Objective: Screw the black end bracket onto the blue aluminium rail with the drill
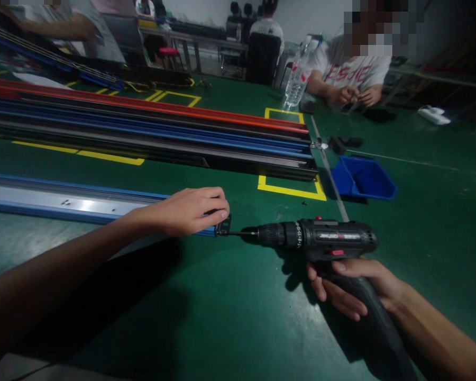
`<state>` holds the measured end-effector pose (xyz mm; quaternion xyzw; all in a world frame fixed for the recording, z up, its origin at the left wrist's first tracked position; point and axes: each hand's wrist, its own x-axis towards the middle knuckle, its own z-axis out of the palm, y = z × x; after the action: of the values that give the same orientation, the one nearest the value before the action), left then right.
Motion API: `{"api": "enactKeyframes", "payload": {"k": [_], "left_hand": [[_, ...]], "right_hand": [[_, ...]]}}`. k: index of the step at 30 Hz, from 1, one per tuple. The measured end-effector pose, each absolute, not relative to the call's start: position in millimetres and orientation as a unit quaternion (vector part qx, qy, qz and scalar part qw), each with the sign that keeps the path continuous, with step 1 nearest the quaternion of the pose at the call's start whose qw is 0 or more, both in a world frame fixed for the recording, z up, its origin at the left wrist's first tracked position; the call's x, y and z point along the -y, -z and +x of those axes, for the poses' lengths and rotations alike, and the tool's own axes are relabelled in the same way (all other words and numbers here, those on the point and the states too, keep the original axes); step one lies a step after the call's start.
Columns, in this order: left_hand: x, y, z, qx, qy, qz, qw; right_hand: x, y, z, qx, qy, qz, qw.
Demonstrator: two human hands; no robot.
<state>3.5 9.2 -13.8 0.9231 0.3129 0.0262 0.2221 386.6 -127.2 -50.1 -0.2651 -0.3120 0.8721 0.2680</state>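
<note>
My right hand (349,288) grips a black cordless drill (321,238) by its handle, the chuck pointing left. Its long thin bit (241,233) reaches to a small black bracket (223,226) at the end of a blue and silver metal rail (99,202). Over that end of the rail lies my left hand (196,209), its fingers curled down on the rail and bracket. The undersides of those fingers are hidden, as is the exact spot where the bit's tip meets the bracket.
Behind the rail lie several long profiles (222,140) in red, blue and black. A blue bin (365,177) stands to the right near a black object (345,143). Plastic bottles (299,74) stand at the back. Across the green table (238,317) sits a person (349,74) handling something small.
</note>
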Motion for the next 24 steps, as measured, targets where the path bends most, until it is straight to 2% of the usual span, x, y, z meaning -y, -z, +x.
{"api": "enactKeyframes", "payload": {"k": [24], "left_hand": [[-9.1, 14.6, 4.2, -0.31, -0.029, 0.924, 0.22]], "right_hand": [[131.5, 59.4, 392.1, 0.285, -0.889, -0.235, 0.273]]}}
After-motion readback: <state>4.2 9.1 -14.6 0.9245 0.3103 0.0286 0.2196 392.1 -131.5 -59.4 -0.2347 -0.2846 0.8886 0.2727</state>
